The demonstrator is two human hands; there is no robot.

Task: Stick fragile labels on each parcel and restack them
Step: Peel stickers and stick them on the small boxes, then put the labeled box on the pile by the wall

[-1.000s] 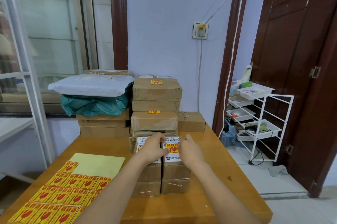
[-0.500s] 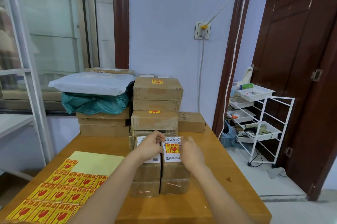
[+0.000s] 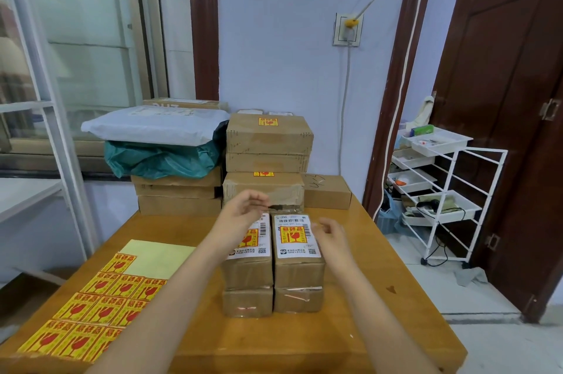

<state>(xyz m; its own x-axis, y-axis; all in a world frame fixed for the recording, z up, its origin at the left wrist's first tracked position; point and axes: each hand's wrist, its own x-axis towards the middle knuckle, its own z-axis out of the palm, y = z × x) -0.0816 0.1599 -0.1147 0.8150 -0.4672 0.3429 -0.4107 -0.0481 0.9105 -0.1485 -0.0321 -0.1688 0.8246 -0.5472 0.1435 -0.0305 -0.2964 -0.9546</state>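
Cardboard sits under both our hands: the left hand [image 3: 243, 209] hovers loosely curled, grasping nothing, over the left top parcel [image 3: 248, 252] and hides part of its fragile label [image 3: 250, 236]. At three o'clock the right hand [image 3: 330, 235] is relaxed and empty, covering the edge of the right top parcel [image 3: 297, 247], whose label [image 3: 294, 233] shows plainly. The lower parcels [image 3: 247, 302] beneath are mostly covered. At eight o'clock, the label sheet [image 3: 100, 303] runs behind our forearm. At twelve, labelled stacked boxes [image 3: 269, 142] stand on the wooden table [image 3: 380, 328].
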